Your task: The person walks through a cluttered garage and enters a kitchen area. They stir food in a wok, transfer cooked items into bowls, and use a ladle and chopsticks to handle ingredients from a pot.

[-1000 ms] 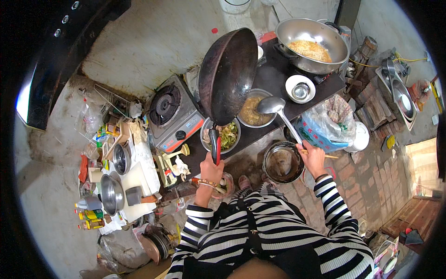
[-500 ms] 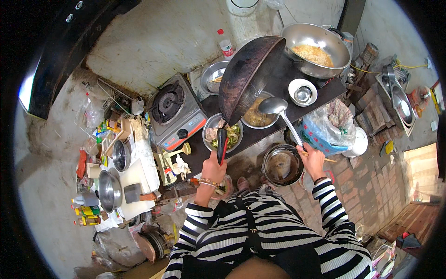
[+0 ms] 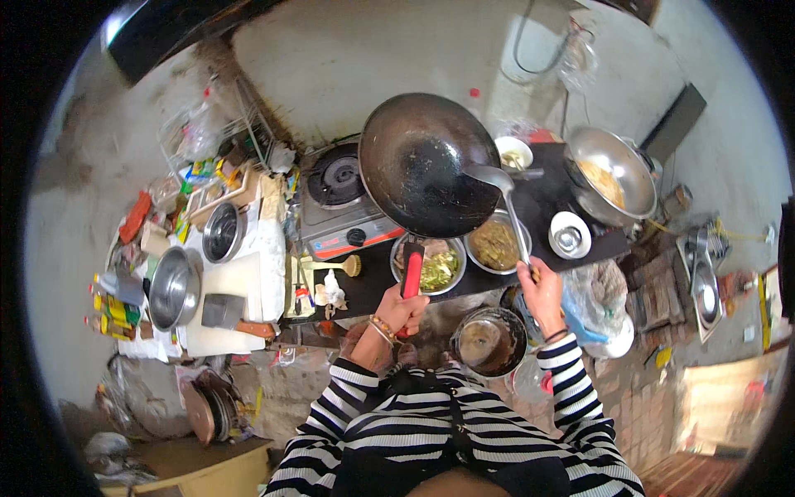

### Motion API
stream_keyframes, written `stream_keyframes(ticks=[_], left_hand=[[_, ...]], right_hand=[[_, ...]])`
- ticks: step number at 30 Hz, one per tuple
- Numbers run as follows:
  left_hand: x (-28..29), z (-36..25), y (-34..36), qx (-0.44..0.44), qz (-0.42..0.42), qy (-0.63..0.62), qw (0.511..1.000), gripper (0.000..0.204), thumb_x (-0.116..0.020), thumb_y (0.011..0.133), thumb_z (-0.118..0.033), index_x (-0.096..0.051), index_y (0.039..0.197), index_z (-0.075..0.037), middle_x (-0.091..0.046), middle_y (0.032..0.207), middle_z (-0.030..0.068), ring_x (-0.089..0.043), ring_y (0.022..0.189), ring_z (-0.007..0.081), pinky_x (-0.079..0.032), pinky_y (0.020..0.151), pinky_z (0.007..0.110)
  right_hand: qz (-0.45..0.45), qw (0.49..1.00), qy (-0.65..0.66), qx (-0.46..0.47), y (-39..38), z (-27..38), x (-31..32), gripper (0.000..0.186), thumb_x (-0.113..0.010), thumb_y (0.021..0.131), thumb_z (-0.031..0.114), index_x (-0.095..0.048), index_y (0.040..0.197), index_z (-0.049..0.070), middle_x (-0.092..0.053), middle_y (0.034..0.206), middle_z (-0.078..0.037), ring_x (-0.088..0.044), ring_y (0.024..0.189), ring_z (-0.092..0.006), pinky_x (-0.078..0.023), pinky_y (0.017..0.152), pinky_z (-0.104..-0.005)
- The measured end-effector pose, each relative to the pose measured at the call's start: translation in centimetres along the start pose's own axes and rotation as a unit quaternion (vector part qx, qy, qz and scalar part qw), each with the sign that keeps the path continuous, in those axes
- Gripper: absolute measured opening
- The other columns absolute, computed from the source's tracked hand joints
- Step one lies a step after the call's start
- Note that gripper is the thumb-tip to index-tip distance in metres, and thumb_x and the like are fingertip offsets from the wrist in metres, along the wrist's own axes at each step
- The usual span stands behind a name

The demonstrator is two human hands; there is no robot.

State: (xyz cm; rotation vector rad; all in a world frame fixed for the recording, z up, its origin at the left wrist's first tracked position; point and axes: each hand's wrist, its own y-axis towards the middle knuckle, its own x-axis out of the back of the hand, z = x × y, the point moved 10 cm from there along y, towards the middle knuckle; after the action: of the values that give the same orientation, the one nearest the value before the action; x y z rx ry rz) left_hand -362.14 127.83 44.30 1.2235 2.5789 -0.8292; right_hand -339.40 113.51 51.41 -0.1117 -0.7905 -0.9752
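Note:
My left hand point(image 3: 399, 311) is closed around the red-and-black handle of a dark wok point(image 3: 406, 170). The wok is held in the air, its blackened inside facing up, over the front of the dark counter. In my right hand point(image 3: 542, 290) is a steel ladle point(image 3: 515, 214), its head over the wok's right side. Just below the wok stand a metal bowl of meat and chopped greens point(image 3: 440, 272) and a metal bowl of brownish food point(image 3: 490, 247); the wok partly covers both.
A gas stove point(image 3: 352, 230) stands left of the bowls. Farther left lie a cleaver point(image 3: 222, 311) and a cutting board point(image 3: 207, 338). On the right are a white bowl point(image 3: 560, 222) and a large steel pan point(image 3: 636, 182) with pale food. A dark pot point(image 3: 515, 338) stands below the counter.
The wok has turned from tipped on its side above the brownish food to nearly level, its inside now showing. The ladle's head has moved over the wok. The view has shifted too.

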Motion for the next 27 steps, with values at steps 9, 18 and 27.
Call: stream_keyframes(ticks=[9,18,27], left_hand=[[8.6,-5.7,0.3,0.004,0.033,-0.168,0.985,0.016,-0.054,0.078,-0.009,-0.040,0.070,-0.010,-0.037,0.052,-0.0034,-0.029,0.035,0.0061,-0.025,0.032,0.023],[16.3,-9.4,5.2,0.052,0.111,-0.227,0.966,0.033,-0.046,0.085,-0.024,-0.038,0.054,-0.015,-0.032,0.043,-0.0055,-0.024,0.032,0.0039,-0.019,0.031,0.020],[17.1,-10.5,4.4,-0.026,0.151,-0.349,0.925,0.063,-0.038,0.079,-0.058,-0.048,0.102,-0.001,-0.041,0.065,-0.0017,-0.035,0.043,0.0048,-0.033,0.040,0.016]], right_hand=[[0.188,0.959,-0.146,0.152,5.9,18.7,-19.3,0.031,-0.052,0.073,0.022,-0.050,0.099,0.006,-0.059,0.073,-0.021,-0.057,0.070,-0.0370,-0.046,0.063,-0.0454],[0.167,0.963,-0.096,0.191,9.2,22.0,-22.5,0.031,-0.042,0.084,0.031,-0.057,0.084,0.005,-0.058,0.075,-0.020,-0.056,0.070,-0.0374,-0.044,0.062,-0.0454],[0.068,0.993,-0.092,-0.044,6.4,-1.9,-4.5,0.030,-0.052,0.079,0.027,-0.056,0.073,-0.002,-0.053,0.061,-0.022,-0.055,0.059,-0.0349,-0.040,0.052,-0.0407]])
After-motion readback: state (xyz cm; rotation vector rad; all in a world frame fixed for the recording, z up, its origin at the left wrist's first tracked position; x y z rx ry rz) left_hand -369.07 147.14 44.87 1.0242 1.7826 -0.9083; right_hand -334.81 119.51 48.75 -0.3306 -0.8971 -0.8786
